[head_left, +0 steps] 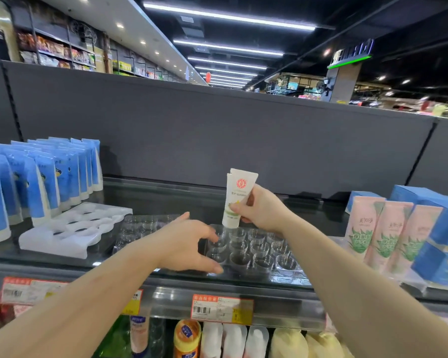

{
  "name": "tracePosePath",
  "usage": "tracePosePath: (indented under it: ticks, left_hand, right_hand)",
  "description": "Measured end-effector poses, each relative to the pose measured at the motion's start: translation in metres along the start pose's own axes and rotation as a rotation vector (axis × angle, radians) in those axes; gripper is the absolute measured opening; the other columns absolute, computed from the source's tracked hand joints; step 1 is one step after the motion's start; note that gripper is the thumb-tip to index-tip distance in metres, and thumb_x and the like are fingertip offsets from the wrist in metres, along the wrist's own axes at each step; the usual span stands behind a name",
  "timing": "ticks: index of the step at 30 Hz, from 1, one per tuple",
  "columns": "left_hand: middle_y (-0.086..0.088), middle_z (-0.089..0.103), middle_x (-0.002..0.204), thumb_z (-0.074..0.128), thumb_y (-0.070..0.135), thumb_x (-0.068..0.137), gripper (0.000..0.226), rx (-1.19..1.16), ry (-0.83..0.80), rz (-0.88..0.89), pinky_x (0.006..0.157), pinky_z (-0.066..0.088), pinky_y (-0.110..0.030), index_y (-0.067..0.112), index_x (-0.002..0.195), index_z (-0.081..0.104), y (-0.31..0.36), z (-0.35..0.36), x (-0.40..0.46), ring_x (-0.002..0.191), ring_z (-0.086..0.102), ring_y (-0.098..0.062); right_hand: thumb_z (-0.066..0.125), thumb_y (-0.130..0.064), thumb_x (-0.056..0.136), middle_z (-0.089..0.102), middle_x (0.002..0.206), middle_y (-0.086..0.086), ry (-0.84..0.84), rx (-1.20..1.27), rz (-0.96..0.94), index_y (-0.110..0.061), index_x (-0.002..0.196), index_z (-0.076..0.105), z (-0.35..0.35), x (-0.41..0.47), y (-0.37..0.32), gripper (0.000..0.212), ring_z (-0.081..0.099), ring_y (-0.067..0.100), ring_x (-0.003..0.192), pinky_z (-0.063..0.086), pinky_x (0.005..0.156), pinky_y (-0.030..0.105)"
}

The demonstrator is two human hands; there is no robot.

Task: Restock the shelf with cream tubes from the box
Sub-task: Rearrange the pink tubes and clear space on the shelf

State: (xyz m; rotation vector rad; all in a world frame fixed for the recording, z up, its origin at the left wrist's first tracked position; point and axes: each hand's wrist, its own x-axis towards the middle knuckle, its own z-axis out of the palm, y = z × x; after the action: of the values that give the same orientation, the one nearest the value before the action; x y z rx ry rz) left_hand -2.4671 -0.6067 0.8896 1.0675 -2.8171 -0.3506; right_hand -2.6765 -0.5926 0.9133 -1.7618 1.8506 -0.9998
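Holding a white cream tube (237,197) cap-down, the right hand (263,209) pinches it between thumb and curled fingers around its lower half. The tube stands nearly upright, tilted a little, with its cap at the far-left cups of the clear plastic tray (282,267); whether the cap is already seated in a cup cannot be told. A red round emblem and a green and yellow print show on the tube's front.

The left hand (189,245) rests at the tray's left edge, fingers spread and loosely bent, fingertips touching the tray's rim and front corner, gripping nothing.

The tray lies on the dark glossy shelf (166,200), its rows of round cups holding nothing but that one tube. Just left of the tray, partly behind the left hand, lies a second clear tray (145,223). Further left of that sits a white moulded tray (73,231), and beyond it a block of blue tubes (44,177) stands cap-down in rows. Right of the clear tray stand three pink tubes (383,233) with green leaf prints, touching one another, and blue boxes (440,228) beside and behind them. Below the tray, price labels (221,308) hang on the shelf's front rail, with bottles on the level beneath. A grey back panel (217,130) rises behind the shelf.
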Motion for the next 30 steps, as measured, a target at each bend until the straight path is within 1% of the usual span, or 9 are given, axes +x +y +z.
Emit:
tracePosePath:
  ticks: [2, 4, 6, 10, 12, 17, 23, 25, 30]
  left_hand:
    - [0.012, 0.034, 0.154, 0.064, 0.061, 0.08, 0.069, -0.018, -0.009, 0.001, 0.119, 0.003, -0.034, 0.028, 0.139, 0.049, 0.0, 0.0, 0.002, 0.147, 0.019, -0.014]
    - [0.015, 0.035, 0.153, 0.066, 0.06, 0.079, 0.067, -0.03, -0.008, 0.004, 0.117, 0.02, -0.034, 0.028, 0.137, 0.052, -0.001, 0.0, 0.003, 0.144, 0.028, -0.013]
    - [0.016, 0.038, 0.152, 0.067, 0.061, 0.078, 0.067, -0.043, -0.004, 0.015, 0.113, 0.03, -0.033, 0.029, 0.135, 0.054, -0.003, 0.001, 0.004, 0.14, 0.034, -0.011]
    - [0.015, 0.042, 0.145, 0.067, 0.064, 0.075, 0.065, -0.041, 0.027, 0.033, 0.111, 0.035, -0.033, 0.032, 0.131, 0.057, -0.006, 0.003, 0.004, 0.134, 0.038, -0.007]
    - [0.015, 0.043, 0.141, 0.067, 0.065, 0.075, 0.065, -0.038, 0.033, 0.035, 0.109, 0.038, -0.032, 0.032, 0.13, 0.058, -0.007, 0.004, 0.004, 0.13, 0.039, -0.006]
    - [0.015, 0.045, 0.137, 0.066, 0.065, 0.076, 0.064, -0.033, 0.032, 0.043, 0.105, 0.04, -0.029, 0.032, 0.13, 0.058, -0.007, 0.005, 0.005, 0.125, 0.042, -0.006]
    - [0.012, 0.047, 0.134, 0.063, 0.067, 0.077, 0.065, 0.0, 0.013, 0.05, 0.102, 0.042, -0.029, 0.029, 0.13, 0.058, -0.006, 0.005, 0.006, 0.123, 0.044, -0.008]
    - [0.011, 0.049, 0.131, 0.063, 0.068, 0.076, 0.065, -0.005, 0.012, 0.049, 0.1, 0.045, -0.031, 0.028, 0.128, 0.06, -0.006, 0.004, 0.005, 0.12, 0.046, -0.009]
    - [0.006, 0.055, 0.126, 0.062, 0.066, 0.078, 0.064, -0.03, 0.004, 0.049, 0.096, 0.049, -0.035, 0.023, 0.125, 0.061, -0.004, -0.001, 0.0, 0.112, 0.053, -0.013]
  right_hand:
    - [0.069, -0.034, 0.086, 0.068, 0.097, -0.012, -0.011, -0.031, -0.005, -0.022, 0.108, 0.057, 0.011, -0.001, -0.002, 0.028, 0.067, 0.011, 0.086, 0.058, 0.071, 0.034]
    - [0.066, -0.033, 0.089, 0.063, 0.092, -0.016, -0.01, -0.059, -0.011, -0.021, 0.107, 0.054, 0.019, -0.003, -0.005, 0.025, 0.062, 0.007, 0.081, 0.047, 0.058, 0.02]
    - [0.066, -0.034, 0.09, 0.063, 0.096, -0.014, -0.01, -0.064, -0.014, -0.02, 0.11, 0.054, 0.025, -0.001, -0.006, 0.027, 0.062, 0.01, 0.084, 0.043, 0.057, 0.019]
    - [0.066, -0.036, 0.09, 0.065, 0.119, -0.006, -0.052, -0.122, 0.004, -0.019, 0.123, 0.054, 0.024, 0.003, -0.011, 0.039, 0.064, 0.016, 0.097, 0.054, 0.074, 0.029]
    - [0.066, -0.034, 0.09, 0.063, 0.127, -0.003, -0.077, -0.133, 0.005, -0.019, 0.127, 0.052, 0.024, 0.004, -0.011, 0.043, 0.062, 0.018, 0.108, 0.053, 0.086, 0.033]
    - [0.066, -0.03, 0.091, 0.06, 0.132, -0.004, -0.098, -0.145, 0.002, -0.02, 0.131, 0.049, 0.03, 0.001, -0.004, 0.044, 0.059, 0.018, 0.117, 0.05, 0.096, 0.037]
    - [0.063, -0.03, 0.092, 0.056, 0.137, -0.004, -0.046, -0.14, 0.032, -0.022, 0.132, 0.047, 0.038, -0.001, 0.0, 0.044, 0.058, 0.018, 0.118, 0.049, 0.085, 0.028]
    - [0.064, -0.032, 0.092, 0.057, 0.136, -0.004, -0.029, -0.133, 0.048, -0.023, 0.132, 0.047, 0.038, -0.003, -0.001, 0.044, 0.06, 0.016, 0.112, 0.049, 0.077, 0.022]
    - [0.068, -0.036, 0.088, 0.064, 0.124, -0.007, 0.046, -0.097, 0.111, -0.023, 0.128, 0.053, 0.036, -0.011, -0.007, 0.044, 0.066, 0.01, 0.089, 0.056, 0.066, 0.025]
